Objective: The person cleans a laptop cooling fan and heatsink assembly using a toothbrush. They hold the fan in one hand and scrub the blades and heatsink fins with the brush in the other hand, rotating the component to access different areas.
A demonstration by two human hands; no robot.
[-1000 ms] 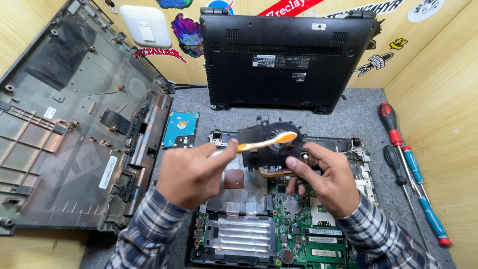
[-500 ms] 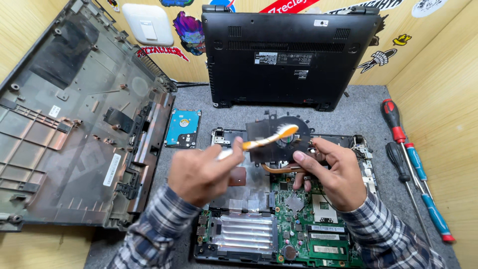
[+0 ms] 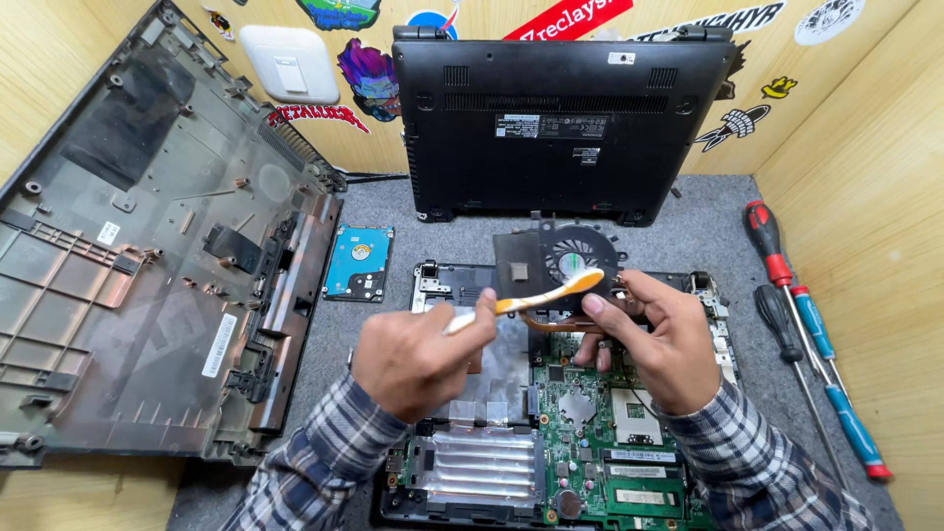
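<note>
The left hand is curled into a fist near the middle of the desk. Its grip is clamped on the white handle of a toothbrush. The back of the hand faces up and the thumb presses on top of the handle. The toothbrush points up and to the right, and its orange head lies on the cooling fan.

The right hand reaches in from the right side, with its back facing up too. Its fingers bend down and its grip is closed on the lower edge of the cooling fan, by the copper pipe. The fan is black and round in a flat black frame. It is held tilted up, just above the far end of the green motherboard.

Both arms wear checked sleeves and come in from the near edge of the desk.

A blue hard drive lies flat on the grey mat, left of the fan. A big laptop bottom cover leans at the left edge. A closed black laptop stands against the far wall. Screwdrivers lie along the right edge.
</note>
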